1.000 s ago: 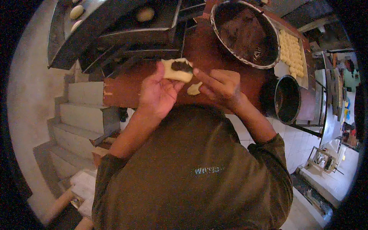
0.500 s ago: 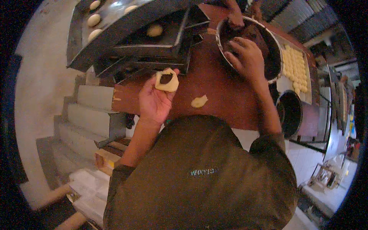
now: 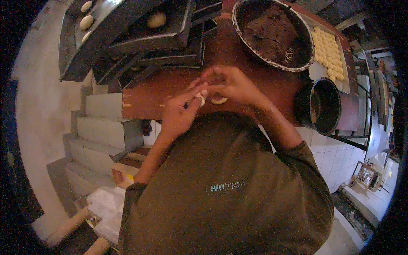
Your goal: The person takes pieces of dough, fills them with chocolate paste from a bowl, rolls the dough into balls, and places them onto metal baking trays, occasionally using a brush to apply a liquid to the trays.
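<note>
Dough piece [image 3: 201, 100], pale, held in the curled left hand [image 3: 178, 114], between both hands; right hand [image 3: 234, 87] bent beside it, grip blurred, cannot tell; dough scrap [image 3: 219, 101] on bench [image 3: 282, 90]

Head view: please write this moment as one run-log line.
left hand: holds pale dough | right hand: close by, contact unclear | red-brown table: second dough piece | round basin: dark mass inside
</note>
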Available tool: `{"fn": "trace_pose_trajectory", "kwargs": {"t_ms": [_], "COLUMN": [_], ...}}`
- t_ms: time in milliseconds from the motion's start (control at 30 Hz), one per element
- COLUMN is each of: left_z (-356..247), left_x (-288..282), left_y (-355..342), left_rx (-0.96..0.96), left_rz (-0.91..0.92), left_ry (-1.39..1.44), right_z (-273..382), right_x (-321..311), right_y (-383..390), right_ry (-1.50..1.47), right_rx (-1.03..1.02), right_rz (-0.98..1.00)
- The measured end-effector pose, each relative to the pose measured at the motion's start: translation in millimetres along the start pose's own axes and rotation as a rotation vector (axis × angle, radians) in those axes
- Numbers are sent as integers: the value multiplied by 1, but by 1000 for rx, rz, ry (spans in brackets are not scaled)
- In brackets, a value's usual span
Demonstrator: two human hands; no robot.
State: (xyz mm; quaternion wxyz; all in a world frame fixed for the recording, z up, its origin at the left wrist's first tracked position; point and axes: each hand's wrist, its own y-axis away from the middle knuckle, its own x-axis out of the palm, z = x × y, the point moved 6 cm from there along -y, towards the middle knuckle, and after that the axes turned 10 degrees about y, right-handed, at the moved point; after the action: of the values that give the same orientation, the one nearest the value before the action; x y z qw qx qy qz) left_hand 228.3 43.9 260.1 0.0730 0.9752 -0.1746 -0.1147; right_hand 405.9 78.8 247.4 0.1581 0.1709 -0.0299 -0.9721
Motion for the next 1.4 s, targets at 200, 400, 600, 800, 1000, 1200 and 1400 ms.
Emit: {"fn": "trace_pose_trajectory", "kwargs": {"t_ms": [200, 400, 600, 800, 1000, 1200, 1400], "left_z": [53, 2, 0, -13, -29, 9, 34], "left_x": [9, 20, 43, 53, 44, 32, 40], "left_y": [-28, -17, -37, -40, -35, -23, -41], "left_rx": [67, -282, -192, -158, 248, -211, -223], "left_rz": [-67, 363, 251, 333, 309, 73, 16], "left_ry": [88, 1126, 1082, 941, 31, 1006, 781], "right_z": [17, 39, 75, 62, -31, -16, 21], "right_x": [13, -30, -29, -54, -41, -26, -20], "right_y": [23, 47, 82, 69, 37, 45, 50], "right_ry": [506, 432, 682, 568, -89, -108, 139], "right_rx": [-329, -320, -657, -398, 87, 17, -158], "right_rz": [-321, -254, -550, -460, -202, -301, -279]}}
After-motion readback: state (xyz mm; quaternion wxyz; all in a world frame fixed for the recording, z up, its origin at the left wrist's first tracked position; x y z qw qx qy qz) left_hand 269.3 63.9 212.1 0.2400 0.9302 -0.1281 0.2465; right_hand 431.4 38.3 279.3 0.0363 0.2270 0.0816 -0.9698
